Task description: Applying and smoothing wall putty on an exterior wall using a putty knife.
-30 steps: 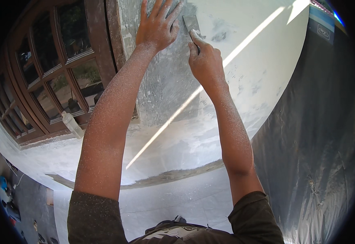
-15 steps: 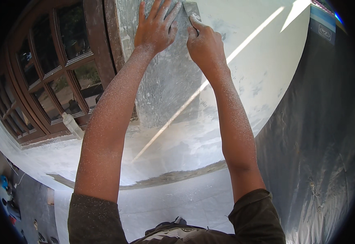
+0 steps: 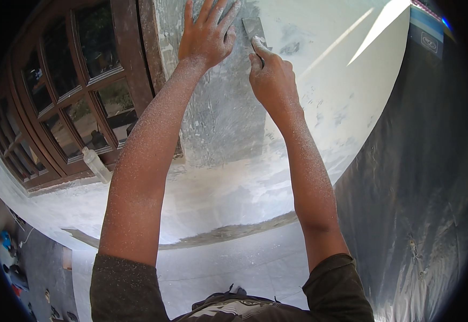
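Note:
My right hand (image 3: 273, 72) grips a flat grey scraper (image 3: 254, 31), its index finger stretched along the blade. The blade lies against the wall (image 3: 223, 123), where a rough grey patch borders the smoother pale plaster. To the left, my left hand (image 3: 207, 36) rests with its fingers spread on the same grey patch, holding nothing; its fingertips reach the top of the view. White dust speckles both hands and forearms. The scraper's handle is mostly hidden in my right fist.
A brown wooden window (image 3: 78, 91) with glass panes is at the left, with a clear plastic bottle (image 3: 96, 165) on its ledge. Dark plastic sheeting (image 3: 406, 193) hangs at the right. Assorted items (image 3: 15, 273) lie on the floor at the lower left.
My right hand has drawn the scraper a little down the wall. My left hand stays nearly in place. The strip of sunlight on the wall has become shorter and shifted.

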The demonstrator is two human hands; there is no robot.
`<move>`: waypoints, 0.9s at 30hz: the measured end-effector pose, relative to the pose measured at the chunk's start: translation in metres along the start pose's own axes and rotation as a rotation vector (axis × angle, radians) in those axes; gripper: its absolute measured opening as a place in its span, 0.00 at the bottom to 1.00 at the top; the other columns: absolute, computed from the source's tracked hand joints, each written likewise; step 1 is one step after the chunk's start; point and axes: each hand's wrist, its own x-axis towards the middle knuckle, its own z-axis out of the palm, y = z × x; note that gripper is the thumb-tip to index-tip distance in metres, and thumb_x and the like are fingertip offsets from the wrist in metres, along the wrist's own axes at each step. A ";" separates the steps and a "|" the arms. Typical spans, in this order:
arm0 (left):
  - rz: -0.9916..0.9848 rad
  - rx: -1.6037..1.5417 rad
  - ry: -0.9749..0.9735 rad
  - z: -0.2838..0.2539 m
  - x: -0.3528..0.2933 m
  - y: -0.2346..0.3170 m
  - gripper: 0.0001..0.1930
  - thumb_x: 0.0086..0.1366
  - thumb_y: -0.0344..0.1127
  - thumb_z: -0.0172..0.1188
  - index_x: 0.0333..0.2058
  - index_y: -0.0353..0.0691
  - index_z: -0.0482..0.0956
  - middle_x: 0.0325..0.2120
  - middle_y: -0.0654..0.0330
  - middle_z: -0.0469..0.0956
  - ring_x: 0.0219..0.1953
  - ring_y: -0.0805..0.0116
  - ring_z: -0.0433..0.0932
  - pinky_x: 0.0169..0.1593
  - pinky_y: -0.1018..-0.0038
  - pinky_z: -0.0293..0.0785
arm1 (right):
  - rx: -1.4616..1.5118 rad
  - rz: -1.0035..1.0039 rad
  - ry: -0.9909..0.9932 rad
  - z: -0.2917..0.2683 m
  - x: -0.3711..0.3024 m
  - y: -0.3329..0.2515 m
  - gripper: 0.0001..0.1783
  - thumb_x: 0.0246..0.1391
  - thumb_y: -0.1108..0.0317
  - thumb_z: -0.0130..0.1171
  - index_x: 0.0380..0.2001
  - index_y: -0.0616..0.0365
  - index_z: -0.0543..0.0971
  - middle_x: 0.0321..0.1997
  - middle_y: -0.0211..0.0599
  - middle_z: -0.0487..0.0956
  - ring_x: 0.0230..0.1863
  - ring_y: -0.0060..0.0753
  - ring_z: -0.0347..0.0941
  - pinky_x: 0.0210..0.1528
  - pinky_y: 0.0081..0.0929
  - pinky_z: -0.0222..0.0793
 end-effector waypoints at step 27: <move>0.019 0.059 0.044 0.005 0.001 -0.004 0.37 0.61 0.37 0.59 0.70 0.45 0.63 0.74 0.58 0.53 0.78 0.59 0.45 0.77 0.43 0.40 | 0.017 0.065 -0.041 -0.011 0.016 -0.016 0.20 0.67 0.64 0.52 0.59 0.55 0.80 0.43 0.59 0.84 0.45 0.62 0.83 0.51 0.52 0.78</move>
